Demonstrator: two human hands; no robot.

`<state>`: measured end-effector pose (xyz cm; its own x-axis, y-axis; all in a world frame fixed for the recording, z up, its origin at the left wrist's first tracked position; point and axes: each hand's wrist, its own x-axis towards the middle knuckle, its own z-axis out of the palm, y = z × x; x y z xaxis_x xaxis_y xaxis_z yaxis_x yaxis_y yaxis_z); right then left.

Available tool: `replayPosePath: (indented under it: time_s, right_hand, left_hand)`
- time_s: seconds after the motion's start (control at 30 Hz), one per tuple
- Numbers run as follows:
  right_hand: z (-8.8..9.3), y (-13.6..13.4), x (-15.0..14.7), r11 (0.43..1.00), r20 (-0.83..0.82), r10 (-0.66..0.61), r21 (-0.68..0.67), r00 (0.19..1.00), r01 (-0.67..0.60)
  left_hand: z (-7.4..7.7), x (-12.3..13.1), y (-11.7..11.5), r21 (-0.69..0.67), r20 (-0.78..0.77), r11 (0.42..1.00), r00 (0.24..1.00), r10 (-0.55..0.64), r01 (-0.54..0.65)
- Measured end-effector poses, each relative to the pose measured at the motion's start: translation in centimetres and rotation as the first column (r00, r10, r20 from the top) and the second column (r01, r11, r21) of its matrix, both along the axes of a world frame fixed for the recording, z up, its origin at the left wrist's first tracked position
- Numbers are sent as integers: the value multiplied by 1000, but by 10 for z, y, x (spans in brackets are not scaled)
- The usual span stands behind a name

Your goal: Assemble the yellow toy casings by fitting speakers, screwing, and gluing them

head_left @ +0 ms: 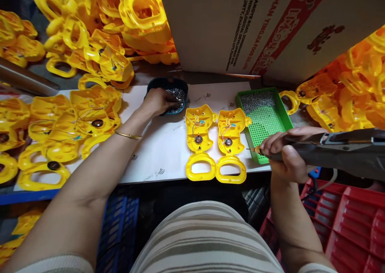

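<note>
My left hand (159,102) reaches into a dark bowl (152,87) of small metal parts, its fingers bent down among them; what they hold, if anything, is hidden. My right hand (284,150) is wrapped round a dark powered screwdriver (339,152), whose thin tip points left. Two open yellow plastic shells (200,128) (231,130) lie side by side on the white board (159,144), each with wires, a small green piece and a round dark part inside. Below them are their oval handle loops. The screwdriver tip is just right of the right-hand shell.
A green perforated tray (270,120) with small metal parts stands at the right. Yellow shells (75,120) are heaped left, behind and far right. A large carton (222,32) rises behind the board. A red crate (345,225) sits low at the right, a blue one (118,225) low at the left.
</note>
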<state>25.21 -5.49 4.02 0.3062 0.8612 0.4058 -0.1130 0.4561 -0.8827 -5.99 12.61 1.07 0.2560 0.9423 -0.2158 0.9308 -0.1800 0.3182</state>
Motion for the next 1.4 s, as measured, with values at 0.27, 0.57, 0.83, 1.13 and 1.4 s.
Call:
replayPosePath:
  time_s: [0.27, 0.57, 0.83, 1.13, 1.4]
  right_hand:
    - [2, -8, 0, 992, 10, 5, 126, 1000, -7]
    - [2, -9, -2, 993, 5, 14, 119, 1000, -14]
    - [10, -7, -14, 986, -114, 112, 133, 987, -97]
    - [32, -5, -38, 925, 13, 287, 257, 958, -281]
    - [20, -11, -47, 977, 12, 179, 118, 984, -179]
  left_hand:
    - [0, 1, -8, 169, -32, 985, 999, 15, -10]
    - [5, 16, -39, 466, 332, 876, 942, -47, -121]
    - [2, 81, -153, 631, 372, 743, 753, -542, 223]
    - [-22, 103, -182, 530, 407, 799, 742, -532, 283]
    - [-20, 104, -184, 484, 438, 825, 735, -518, 293]
